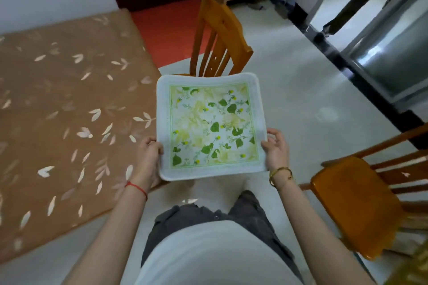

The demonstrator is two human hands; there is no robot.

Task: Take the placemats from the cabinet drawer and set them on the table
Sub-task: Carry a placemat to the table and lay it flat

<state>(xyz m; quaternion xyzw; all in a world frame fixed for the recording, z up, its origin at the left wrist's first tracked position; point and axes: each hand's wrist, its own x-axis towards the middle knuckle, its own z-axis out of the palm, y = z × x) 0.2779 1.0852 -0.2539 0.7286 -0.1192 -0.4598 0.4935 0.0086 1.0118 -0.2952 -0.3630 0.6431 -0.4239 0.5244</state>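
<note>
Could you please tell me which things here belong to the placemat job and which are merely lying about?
Job: placemat, gripped at its edges by left hand and right hand; table.
Lying about: far chair; near chair on the right.

Both forearms were bare. A thin red string bracelet [136,188] circled the wrist behind the left hand [150,149], and a gold bangle [281,174] sat behind the right hand [276,148]. There was a pale, whitish top [217,254], and dark grey trousers [203,215] with one small button [216,217].
</note>
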